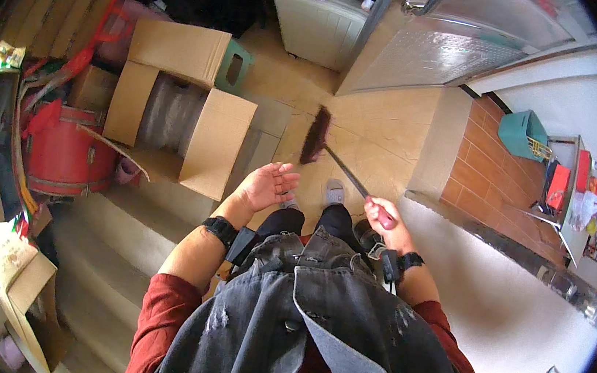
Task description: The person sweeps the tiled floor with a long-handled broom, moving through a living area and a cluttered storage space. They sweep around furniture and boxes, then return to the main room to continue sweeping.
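Observation:
My right hand (386,218) grips the handle of a broom (347,171) near its pink end. The broom's dark reddish-brown head (316,135) is out in front of my feet, on or just above the tan tiled floor (376,134). Nothing is in my left hand (270,186), whose palm is turned up with the fingers apart. Left of that hand stands an open cardboard box (217,144) with its flaps folded outward. What lies deep inside the box is dim. A slipper (334,191) shows on one of my feet, just behind the broom head.
Concrete steps (122,233) curve down the left side, near a red drum (67,152). A green plastic crate (237,67) touches the box's far side. Ahead are a pale suitcase (319,26) and an open metal door (435,50). A low wall (492,233) runs along my right.

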{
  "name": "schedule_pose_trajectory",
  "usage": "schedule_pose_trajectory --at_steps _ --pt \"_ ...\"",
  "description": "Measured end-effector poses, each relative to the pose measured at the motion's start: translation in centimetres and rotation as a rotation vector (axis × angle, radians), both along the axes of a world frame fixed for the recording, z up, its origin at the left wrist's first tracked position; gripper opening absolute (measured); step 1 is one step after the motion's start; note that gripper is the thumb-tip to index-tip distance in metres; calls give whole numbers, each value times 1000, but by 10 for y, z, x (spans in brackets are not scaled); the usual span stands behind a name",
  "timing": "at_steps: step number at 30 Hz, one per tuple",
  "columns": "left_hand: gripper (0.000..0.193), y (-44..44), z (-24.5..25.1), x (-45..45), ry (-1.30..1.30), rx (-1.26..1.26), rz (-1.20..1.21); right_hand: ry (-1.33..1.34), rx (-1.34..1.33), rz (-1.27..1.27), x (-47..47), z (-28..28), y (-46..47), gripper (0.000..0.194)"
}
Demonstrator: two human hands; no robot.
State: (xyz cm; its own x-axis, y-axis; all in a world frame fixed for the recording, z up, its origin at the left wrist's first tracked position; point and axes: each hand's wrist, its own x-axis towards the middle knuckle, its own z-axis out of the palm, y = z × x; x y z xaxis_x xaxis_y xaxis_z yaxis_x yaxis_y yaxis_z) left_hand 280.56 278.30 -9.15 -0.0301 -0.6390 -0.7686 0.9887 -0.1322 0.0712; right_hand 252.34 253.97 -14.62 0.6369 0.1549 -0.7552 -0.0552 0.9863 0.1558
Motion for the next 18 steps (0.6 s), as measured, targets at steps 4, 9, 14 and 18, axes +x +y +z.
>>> schedule_pose_trajectory --at_steps 4,9,14,18 --pt "27 -4 3 21 2 9 -72 113 56 -211 -28 10 7 11" --pt "25 1 13 54 -67 -40 -52 48 36 -221 14 64 43 9" --pt "26 10 19 96 -141 -8 102 106 -268 51 65 116 48 8" --pt "33 1 18 127 -137 40 210 13 -237 339 125 111 23 15"
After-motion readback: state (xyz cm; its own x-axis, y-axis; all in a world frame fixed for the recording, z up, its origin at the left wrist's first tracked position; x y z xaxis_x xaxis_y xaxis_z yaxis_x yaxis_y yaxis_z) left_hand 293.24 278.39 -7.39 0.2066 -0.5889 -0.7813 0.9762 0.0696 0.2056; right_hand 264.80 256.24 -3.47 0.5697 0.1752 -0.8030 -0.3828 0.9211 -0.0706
